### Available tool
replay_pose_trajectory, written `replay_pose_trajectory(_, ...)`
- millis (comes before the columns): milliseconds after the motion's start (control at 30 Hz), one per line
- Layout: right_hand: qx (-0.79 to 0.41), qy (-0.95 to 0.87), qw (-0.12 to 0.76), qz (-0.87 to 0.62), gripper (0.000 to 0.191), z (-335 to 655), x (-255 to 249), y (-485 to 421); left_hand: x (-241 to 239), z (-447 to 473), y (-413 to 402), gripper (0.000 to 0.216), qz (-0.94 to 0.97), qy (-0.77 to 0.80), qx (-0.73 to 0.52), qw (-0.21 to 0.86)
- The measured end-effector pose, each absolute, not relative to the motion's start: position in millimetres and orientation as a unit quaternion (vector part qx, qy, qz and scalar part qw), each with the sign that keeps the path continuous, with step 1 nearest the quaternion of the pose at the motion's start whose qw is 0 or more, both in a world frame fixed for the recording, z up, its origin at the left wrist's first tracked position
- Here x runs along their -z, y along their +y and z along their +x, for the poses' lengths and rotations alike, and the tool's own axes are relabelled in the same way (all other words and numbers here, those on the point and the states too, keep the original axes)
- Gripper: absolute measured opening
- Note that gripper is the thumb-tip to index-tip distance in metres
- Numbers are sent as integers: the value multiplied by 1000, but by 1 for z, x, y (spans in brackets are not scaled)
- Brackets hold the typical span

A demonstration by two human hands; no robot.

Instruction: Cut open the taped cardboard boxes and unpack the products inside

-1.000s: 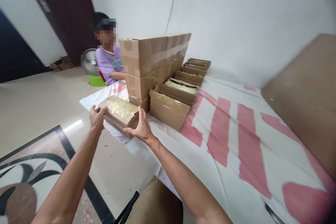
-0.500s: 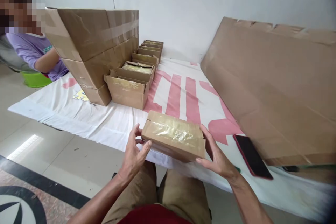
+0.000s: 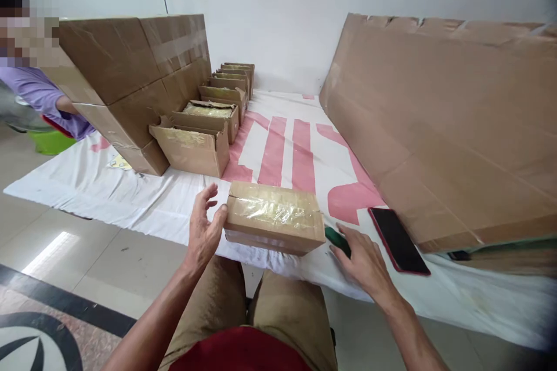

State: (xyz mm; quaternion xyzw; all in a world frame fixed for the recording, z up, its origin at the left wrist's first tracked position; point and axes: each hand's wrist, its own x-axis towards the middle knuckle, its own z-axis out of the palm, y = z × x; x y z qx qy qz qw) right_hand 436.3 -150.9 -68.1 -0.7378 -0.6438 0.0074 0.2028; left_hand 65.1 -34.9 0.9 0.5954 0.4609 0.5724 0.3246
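A small brown cardboard box [image 3: 274, 220], its top sealed with clear tape, rests on the white cloth near the front edge. My left hand [image 3: 203, 233] is at the box's left end, thumb against it and fingers spread open. My right hand [image 3: 364, 259] lies flat on the cloth to the right of the box. Its stretched fingertips touch a small green object [image 3: 337, 236] that is mostly hidden beside the box. My knees show below the box.
A phone [image 3: 398, 239] lies right of my right hand. A large cardboard sheet [image 3: 435, 127] leans at the right. Stacked sealed cartons [image 3: 130, 69] and a row of open boxes [image 3: 191, 148] stand at the left on the pink-striped cloth [image 3: 287, 151]. Another person [image 3: 39, 95] sits behind them by a green basin [image 3: 52, 140].
I brought the small box from beside the cartons toward me and set it on the cloth. My right hand left the box for the green object, and my left hand loosened.
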Motion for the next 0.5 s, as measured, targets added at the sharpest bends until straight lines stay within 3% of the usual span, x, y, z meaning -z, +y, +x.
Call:
replay_pose_trajectory(100,68,-674,121,-726,36,436,82,-149,0,77,-20,49,618,410,-578,341)
replay_pose_trajectory(267,102,-679,105,-719,38,435,96,-147,16,87,-14,51,581,394,-564,436)
replay_pose_trajectory(400,52,-652,200,-730,40,445,81,-161,20,90,-17,50,538,396,-578,468)
replay_pose_trajectory(500,-16,-575,278,-770,41,448,33,-180,19,92,-17,51,525,394,-585,478)
